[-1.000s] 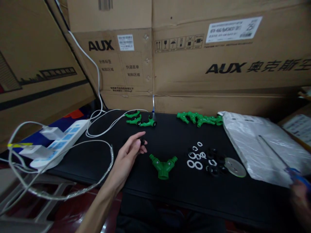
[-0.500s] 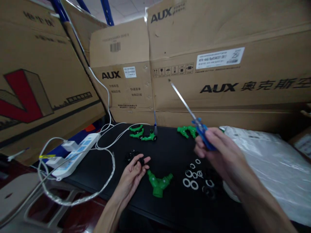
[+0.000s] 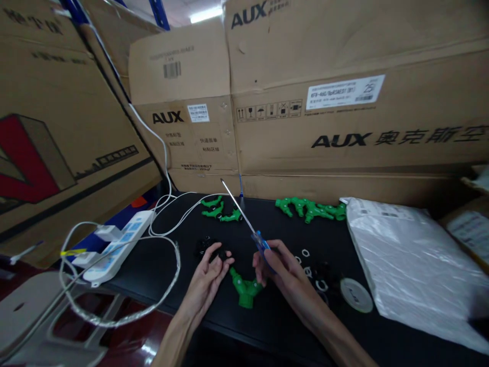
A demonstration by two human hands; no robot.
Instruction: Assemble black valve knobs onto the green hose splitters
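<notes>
My right hand point(image 3: 278, 262) is wrapped round the blue handle of a screwdriver point(image 3: 263, 247), whose metal shaft points up and away to the left. Between the fingertips of my left hand point(image 3: 212, 270) is a small black part point(image 3: 222, 253); its exact kind is hard to make out. Beside that hand, a heap of black parts point(image 3: 204, 245) lies on the table. A green Y-shaped hose connector point(image 3: 244, 293) rests on the black tabletop between my hands, its right branch partly behind my right fingers. White ring washers point(image 3: 305, 253) lie to the right, partly hidden by my right hand.
More green connectors lie at the back left point(image 3: 213, 208) and back right point(image 3: 309, 209). A white power strip point(image 3: 118, 247) with cables is on the left. On the right are a round lid point(image 3: 356, 294) and a white plastic package point(image 3: 412, 260). Cardboard boxes point(image 3: 344, 117) wall the back.
My right hand has swung left and down with the screwdriver, coming close to the green connector. My left hand stays nearly in place with the black part. The view has shifted slightly.
</notes>
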